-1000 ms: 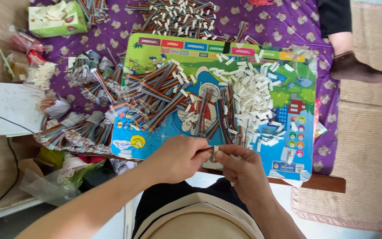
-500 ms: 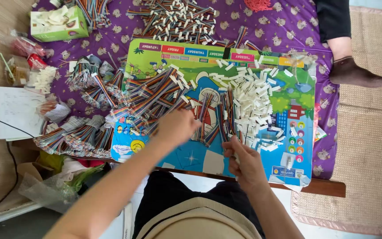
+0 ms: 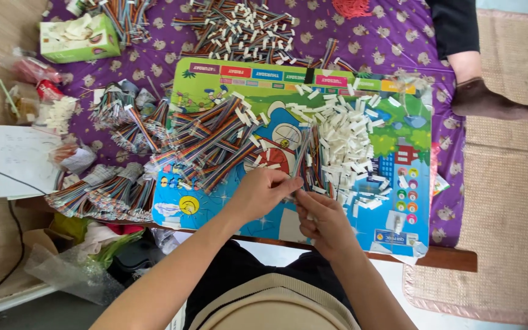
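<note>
Half a second back my left hand reached into the pile; now it's back, pinching a thin multicoloured ribbon wire strip against my right hand, both grasping it above the colourful cartoon board.

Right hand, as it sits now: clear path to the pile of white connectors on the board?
Probably yes. The right hand is pinching a thin cable with the left hand, and the white connector pile lies just beyond it on the cartoon board, with nothing between.

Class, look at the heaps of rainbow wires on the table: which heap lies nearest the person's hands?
The loose heap on the cartoon board, just above the left hand. The others lie off the board: bagged bundles at the left, another pile at the top.
</note>
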